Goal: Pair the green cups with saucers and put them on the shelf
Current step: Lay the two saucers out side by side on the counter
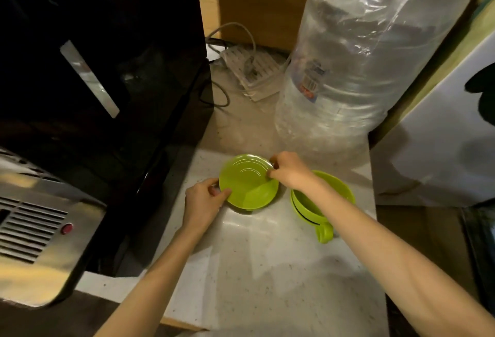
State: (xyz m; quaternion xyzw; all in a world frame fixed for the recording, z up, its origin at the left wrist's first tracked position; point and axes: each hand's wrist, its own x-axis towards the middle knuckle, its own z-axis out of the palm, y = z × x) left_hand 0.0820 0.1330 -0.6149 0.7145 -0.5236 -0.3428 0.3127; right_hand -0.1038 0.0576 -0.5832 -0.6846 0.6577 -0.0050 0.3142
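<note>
Both forearms reach over the counter [267, 269]; left hand [205, 202] and right hand [290, 170] pinch opposite rims of a saucer [247, 182], tilted just above it. Nested cups [321, 202] sit beside it, unpaired; judged early, nothing shelved yet.

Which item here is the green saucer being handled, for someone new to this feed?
Find the huge clear plastic water bottle at the back of the pale speckled counter. Just in front sits a flat green saucer, pinched at opposite rims by the left hand and right hand. Unlike the stacked green cups beside it, it has no handle.
</note>
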